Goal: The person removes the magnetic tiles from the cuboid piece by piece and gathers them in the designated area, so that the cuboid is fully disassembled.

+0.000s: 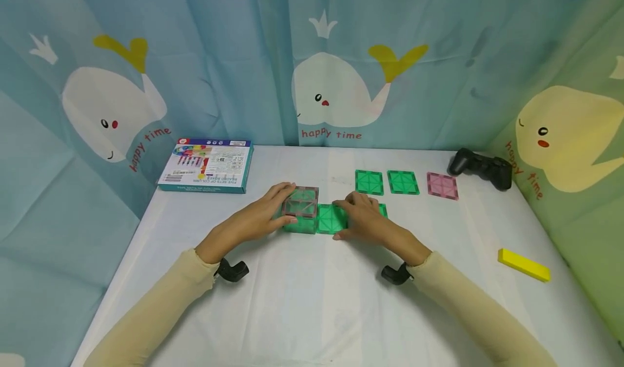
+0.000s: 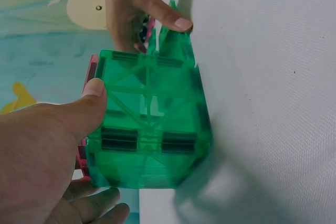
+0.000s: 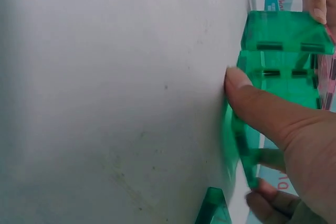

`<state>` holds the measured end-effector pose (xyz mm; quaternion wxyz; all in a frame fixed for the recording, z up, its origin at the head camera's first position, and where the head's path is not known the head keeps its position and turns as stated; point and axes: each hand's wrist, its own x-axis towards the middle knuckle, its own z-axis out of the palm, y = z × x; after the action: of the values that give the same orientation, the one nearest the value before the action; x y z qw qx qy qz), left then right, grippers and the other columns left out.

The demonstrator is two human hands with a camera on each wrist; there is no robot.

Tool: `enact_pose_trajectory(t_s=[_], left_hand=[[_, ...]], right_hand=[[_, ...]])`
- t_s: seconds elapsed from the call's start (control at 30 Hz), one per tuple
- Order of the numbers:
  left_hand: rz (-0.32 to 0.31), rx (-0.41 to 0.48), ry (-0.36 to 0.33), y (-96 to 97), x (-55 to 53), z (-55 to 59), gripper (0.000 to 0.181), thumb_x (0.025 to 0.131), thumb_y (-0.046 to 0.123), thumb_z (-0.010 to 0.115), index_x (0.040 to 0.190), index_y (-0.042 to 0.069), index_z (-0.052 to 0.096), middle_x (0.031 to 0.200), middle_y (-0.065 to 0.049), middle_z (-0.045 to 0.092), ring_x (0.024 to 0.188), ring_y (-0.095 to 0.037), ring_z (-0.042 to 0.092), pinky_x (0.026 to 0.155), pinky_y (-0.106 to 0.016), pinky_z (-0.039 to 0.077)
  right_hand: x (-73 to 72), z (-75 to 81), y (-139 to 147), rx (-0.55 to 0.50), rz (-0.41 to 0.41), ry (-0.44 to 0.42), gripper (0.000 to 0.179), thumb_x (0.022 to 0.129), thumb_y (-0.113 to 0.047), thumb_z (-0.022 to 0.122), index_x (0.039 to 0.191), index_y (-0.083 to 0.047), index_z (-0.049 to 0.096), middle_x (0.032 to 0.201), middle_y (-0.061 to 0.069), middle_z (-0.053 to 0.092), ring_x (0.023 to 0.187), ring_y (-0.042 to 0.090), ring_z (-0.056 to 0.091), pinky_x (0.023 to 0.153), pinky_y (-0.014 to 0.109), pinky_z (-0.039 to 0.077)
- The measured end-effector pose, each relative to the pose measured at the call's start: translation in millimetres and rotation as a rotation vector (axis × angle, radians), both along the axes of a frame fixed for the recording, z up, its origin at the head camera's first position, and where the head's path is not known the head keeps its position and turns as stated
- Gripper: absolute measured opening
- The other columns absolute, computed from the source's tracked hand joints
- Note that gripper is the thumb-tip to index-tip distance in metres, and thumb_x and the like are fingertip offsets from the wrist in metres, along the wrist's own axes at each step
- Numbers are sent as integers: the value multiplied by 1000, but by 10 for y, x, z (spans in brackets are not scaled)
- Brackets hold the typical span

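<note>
- The left hand is found at 9 o'clock of the green box; thumb and fingers are spread across its sides, apparently to steady it.
- The box is topped by a pink tile, its cover.
- A green panel is noted just beside the box at 3 o'clock.
- A green tile is pinched by the right hand, thumb on the near side, fingers on the far side, presumably for control of its tilt. Whether it is joined to the panel cannot be told.
- Two green squares and a pink square are laid flat on the surface, from 12 to 2 o'clock of the right hand, seemingly for easy reach.
</note>
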<state>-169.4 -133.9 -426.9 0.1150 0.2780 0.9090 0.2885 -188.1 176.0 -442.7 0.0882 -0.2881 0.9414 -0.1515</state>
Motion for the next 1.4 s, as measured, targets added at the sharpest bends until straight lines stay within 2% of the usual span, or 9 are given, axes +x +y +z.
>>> enact_pose_trajectory(t_s=[0.17, 0.33, 0.5, 0.67, 0.93, 1.07, 1.2, 1.3, 1.4], left_hand=[[0, -10, 0, 16, -1, 17, 85, 107, 46, 61, 170, 10, 17, 174, -15, 16, 158, -35, 31, 122, -54, 38], [6, -13, -11, 13, 2, 23, 84, 107, 46, 60, 170, 11, 17, 174, -14, 16, 158, -34, 31, 123, -54, 37], [13, -7, -22, -1, 4, 13, 82, 108, 46, 59, 170, 12, 17, 175, -13, 15, 159, -34, 29, 123, -54, 36], [11, 3, -22, -18, 0, -14, 82, 108, 47, 58, 170, 13, 17, 175, -13, 15, 159, -33, 28, 124, -54, 35], [7, 8, -14, -17, -2, -40, 81, 109, 46, 58, 170, 12, 18, 175, -14, 16, 159, -33, 28, 124, -53, 35], [6, 10, -5, -14, -3, -39, 81, 109, 46, 58, 170, 11, 18, 174, -14, 17, 159, -33, 28, 124, -54, 35], [2, 5, 5, -8, -4, -34, 81, 109, 46, 58, 170, 10, 18, 174, -14, 17, 159, -33, 28, 124, -53, 35], [1, 4, 6, -5, -3, -26, 81, 108, 46, 58, 170, 10, 19, 174, -15, 17, 159, -33, 29, 124, -53, 35], [5, 6, 4, -2, -5, -19, 82, 108, 46, 59, 170, 10, 19, 174, -15, 17, 159, -34, 29, 123, -53, 36]], right_hand=[[45, 45, 72, -68, -13, 99, 84, 79, -32, 96, 149, -10, 57, 130, 18, 48, 121, 36, 45, 102, 59, 31], [50, 155, 312, -155, -46, 123, 84, 79, -25, 96, 151, -11, 55, 134, 19, 46, 121, 35, 45, 98, 58, 32], [18, 243, 703, -223, -86, 51, 82, 83, -20, 93, 153, -9, 52, 141, 26, 41, 125, 41, 42, 99, 64, 41], [-17, 262, 1132, -214, -144, -55, 81, 88, -19, 89, 157, -8, 47, 146, 30, 35, 132, 48, 41, 98, 70, 47], [-57, 192, 1676, -173, -194, -163, 84, 91, -24, 86, 159, -1, 41, 144, 34, 35, 119, 49, 53, 91, 64, 51], [-87, 132, 1817, -163, -229, -204, 82, 91, -27, 86, 156, -3, 43, 146, 33, 35, 117, 47, 52, 91, 62, 49], [-98, 71, 1883, -186, -245, -230, 65, 91, -25, 87, 140, -4, 51, 143, 31, 38, 116, 45, 50, 92, 59, 47], [-102, 54, 1898, -188, -224, -219, 51, 91, -23, 86, 128, -3, 57, 145, 33, 39, 121, 49, 48, 97, 67, 45], [-106, 82, 1880, -144, -212, -191, 46, 90, -25, 87, 123, -6, 63, 152, 35, 37, 133, 57, 39, 104, 79, 35]])
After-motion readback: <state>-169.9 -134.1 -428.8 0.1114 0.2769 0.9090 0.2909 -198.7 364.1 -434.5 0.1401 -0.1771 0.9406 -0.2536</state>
